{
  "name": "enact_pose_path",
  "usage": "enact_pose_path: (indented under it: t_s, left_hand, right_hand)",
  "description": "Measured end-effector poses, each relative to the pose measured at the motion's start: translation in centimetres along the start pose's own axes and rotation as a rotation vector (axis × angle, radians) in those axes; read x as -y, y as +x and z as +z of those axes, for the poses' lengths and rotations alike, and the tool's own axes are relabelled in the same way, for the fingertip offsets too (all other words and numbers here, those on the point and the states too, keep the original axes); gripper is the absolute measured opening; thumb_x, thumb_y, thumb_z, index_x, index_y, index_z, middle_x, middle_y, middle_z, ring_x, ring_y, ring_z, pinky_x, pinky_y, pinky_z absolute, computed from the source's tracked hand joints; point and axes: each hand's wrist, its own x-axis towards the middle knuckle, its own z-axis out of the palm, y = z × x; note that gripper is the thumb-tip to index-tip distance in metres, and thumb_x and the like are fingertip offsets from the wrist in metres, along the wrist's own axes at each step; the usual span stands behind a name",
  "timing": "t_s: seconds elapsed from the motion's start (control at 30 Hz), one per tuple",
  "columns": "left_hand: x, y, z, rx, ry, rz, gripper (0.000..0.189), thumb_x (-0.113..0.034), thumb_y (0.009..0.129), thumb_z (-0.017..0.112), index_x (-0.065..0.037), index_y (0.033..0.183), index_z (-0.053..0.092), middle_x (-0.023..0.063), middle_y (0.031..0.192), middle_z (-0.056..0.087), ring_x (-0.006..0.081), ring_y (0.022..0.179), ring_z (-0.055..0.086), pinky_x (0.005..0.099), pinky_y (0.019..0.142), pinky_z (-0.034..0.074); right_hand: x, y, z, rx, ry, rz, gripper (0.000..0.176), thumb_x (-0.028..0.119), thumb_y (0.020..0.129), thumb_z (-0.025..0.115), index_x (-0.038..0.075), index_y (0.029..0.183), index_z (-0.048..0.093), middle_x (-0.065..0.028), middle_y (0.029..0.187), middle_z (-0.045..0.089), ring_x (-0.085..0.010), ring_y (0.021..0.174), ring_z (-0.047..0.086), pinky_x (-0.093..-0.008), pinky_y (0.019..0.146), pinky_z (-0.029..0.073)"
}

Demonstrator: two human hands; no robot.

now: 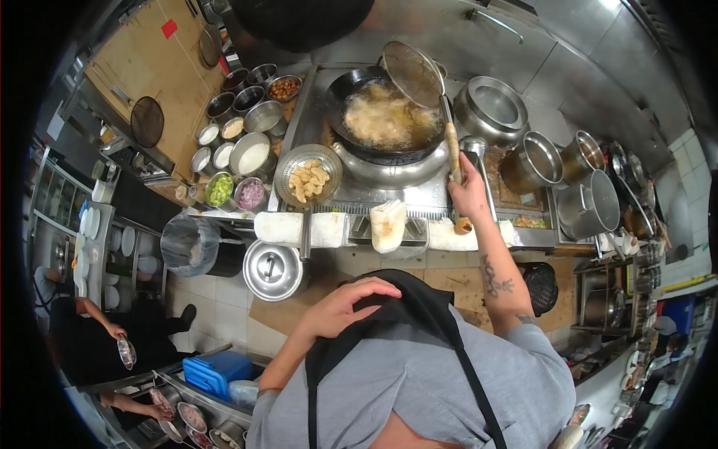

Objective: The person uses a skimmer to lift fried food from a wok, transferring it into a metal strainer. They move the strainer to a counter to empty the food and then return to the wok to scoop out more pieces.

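Observation:
My right hand is closed around the handle of a mesh skimmer, whose round net is over the right rear part of a black wok. Pale pieces of food bubble in the wok's oil. To the left, a perforated ladle holds golden fried pieces, its handle pointing toward me. My left hand rests at the black apron on my front, its fingers bent near the cloth; whether they hold it is unclear.
Metal bowls of ingredients crowd the left side. Steel pots line the right. White folded towels lie along the front edge. A lidded pot stands below. Co-workers' hands hold a bowl at lower left.

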Motion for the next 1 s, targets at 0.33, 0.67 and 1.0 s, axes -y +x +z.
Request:
enact_pose_path:
  t_s: [0.33,0.67,1.0]
  left_hand:
    - [0.0,0.5,-0.1,0.03,0.014,-0.016,0.037,0.002,0.092,0.06,-0.003,0.129,0.06,0.0116,0.129,0.062,0.0267,0.123,0.058,0.0358,0.107,0.043]
    - [0.0,0.7,-0.3,0.038,0.023,-0.016,0.038,0.003,0.092,0.06,-0.004,0.13,0.06,0.011,0.129,0.062,0.0259,0.124,0.058,0.0355,0.107,0.043]
    - [-0.1,0.5,-0.4,0.024,0.039,-0.021,0.038,0.002,0.093,0.059,-0.004,0.13,0.06,0.0108,0.129,0.061,0.0256,0.124,0.057,0.0354,0.108,0.042]
  right_hand:
    - [4.3,-9.4,0.7,0.114,0.302,0.232,0.077,-0.001,0.084,0.055,-0.003,0.156,0.028,-0.0133,0.082,0.066,-0.0138,0.055,0.058,-0.0303,0.049,0.049]
    - [5.1,-8.5,1.8,0.027,-0.053,0.005,0.075,-0.001,0.081,0.055,-0.005,0.152,0.034,-0.0347,0.11,0.065,-0.0467,0.107,0.064,-0.0458,0.096,0.049]
    - [1.9,-5.2,2.5,0.157,0.485,0.366,0.075,-0.005,0.084,0.057,0.002,0.155,0.031,-0.0133,0.09,0.062,-0.018,0.066,0.061,-0.0322,0.054,0.05]
